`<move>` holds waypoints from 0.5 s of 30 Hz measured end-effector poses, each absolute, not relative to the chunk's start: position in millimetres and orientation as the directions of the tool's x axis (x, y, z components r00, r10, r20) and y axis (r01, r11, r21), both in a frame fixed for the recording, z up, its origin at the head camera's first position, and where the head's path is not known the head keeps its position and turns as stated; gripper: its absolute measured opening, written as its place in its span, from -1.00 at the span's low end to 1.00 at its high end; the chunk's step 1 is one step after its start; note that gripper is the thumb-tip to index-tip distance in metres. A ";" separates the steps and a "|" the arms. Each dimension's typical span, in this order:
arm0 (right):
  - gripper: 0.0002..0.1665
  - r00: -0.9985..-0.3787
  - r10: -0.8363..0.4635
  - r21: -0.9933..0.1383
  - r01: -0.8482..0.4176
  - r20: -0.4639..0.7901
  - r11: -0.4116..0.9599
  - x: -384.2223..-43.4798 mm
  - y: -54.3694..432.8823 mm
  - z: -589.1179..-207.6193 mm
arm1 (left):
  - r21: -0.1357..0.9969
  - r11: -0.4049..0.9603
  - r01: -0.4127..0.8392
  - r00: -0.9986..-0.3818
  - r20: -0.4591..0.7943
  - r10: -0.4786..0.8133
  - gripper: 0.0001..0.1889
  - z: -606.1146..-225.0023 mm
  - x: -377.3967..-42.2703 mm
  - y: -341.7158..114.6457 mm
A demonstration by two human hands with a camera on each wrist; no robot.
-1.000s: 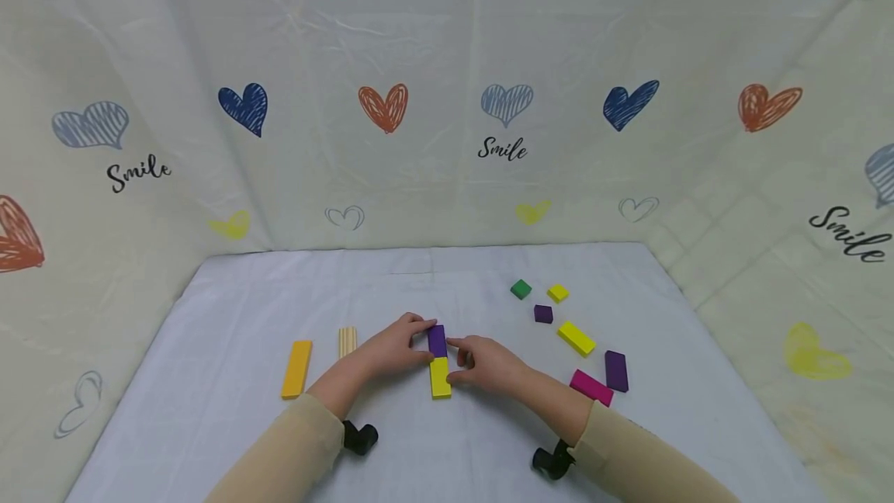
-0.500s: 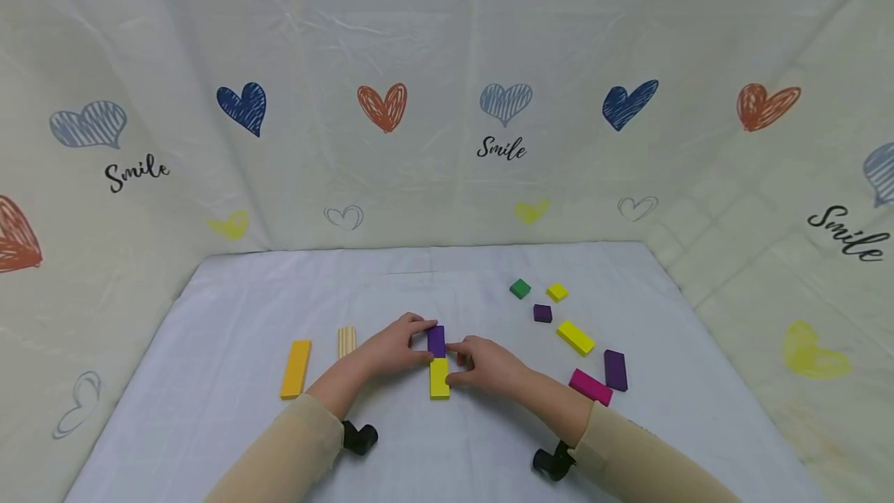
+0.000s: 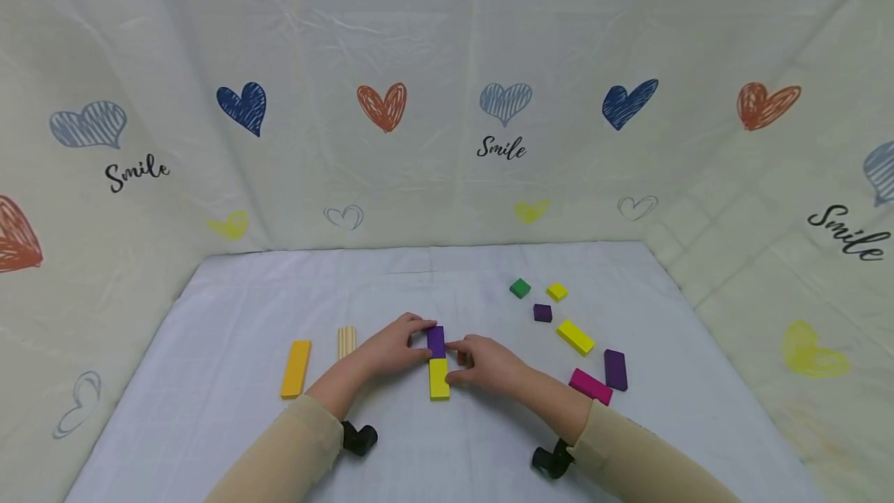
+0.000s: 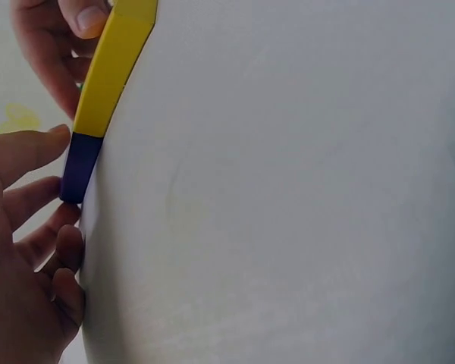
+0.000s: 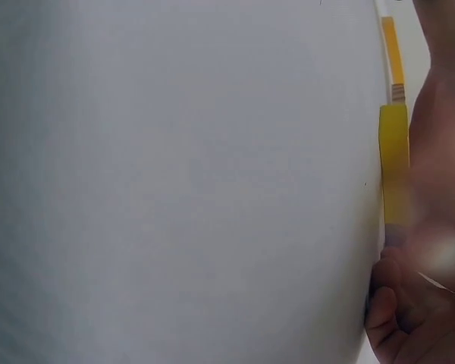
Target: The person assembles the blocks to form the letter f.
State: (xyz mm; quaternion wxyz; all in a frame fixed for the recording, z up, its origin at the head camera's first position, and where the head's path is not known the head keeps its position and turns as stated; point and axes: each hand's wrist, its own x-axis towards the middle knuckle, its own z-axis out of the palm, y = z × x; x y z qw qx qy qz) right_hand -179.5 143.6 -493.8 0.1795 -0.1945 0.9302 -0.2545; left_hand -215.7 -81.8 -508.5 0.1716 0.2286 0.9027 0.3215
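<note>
A purple block and a yellow block lie end to end in one line on the white cloth, the purple one farther away. My left hand pinches the purple block, index finger at its far end and thumb by the joint. From the right, my right hand touches the row, index fingertip beside the purple block and thumb against the yellow one. Its other fingers are curled under. In the left wrist view, the ends of the purple block and yellow block meet.
An orange block and a striped wooden piece lie left. To the right are a green cube, yellow cube, purple cube, yellow block, purple block and magenta block. Heart-printed cloth walls surround the table.
My left thumb has shifted slightly away from the joint between the two blocks. The right hand and the blocks have stayed practically in place.
</note>
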 end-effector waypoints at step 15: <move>-0.18 -0.850 -0.450 -0.556 -0.242 -0.273 0.795 -184.0 139.5 -489.7 | 0.654 0.694 0.302 -0.837 -0.166 0.522 -0.32 -507.8 -213.8 -81.7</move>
